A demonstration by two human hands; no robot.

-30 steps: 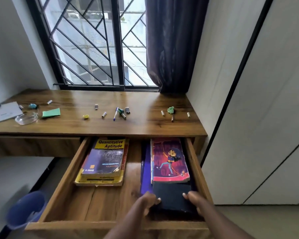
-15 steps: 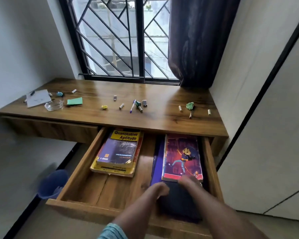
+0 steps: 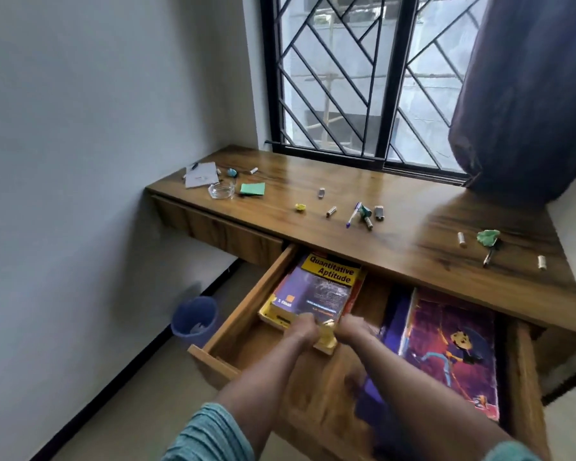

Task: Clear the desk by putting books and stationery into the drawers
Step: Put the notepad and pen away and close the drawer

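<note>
The left hand [image 3: 300,328] and right hand [image 3: 353,328] grip the near edge of the book stack [image 3: 313,291] in the open drawer [image 3: 246,301]. A blue pen [image 3: 353,215] lies on the counter [image 3: 413,194].

A single wide-angle view comes from a camera worn on the person's head, above the open drawer [image 3: 246,304] of a wooden desk [image 3: 413,227]. The camera looks forward and steeply down, angled toward the room's left corner, so the desk runs diagonally across the frame. Both forearms enter from the bottom edge, close beneath the lens. The left hand [image 3: 301,329] and right hand [image 3: 353,329] are blurred and seem to grip a book stack [image 3: 313,294] near frame centre. A white wall [image 3: 97,161] fills the left side and a barred window [image 3: 363,78] the top.
</note>
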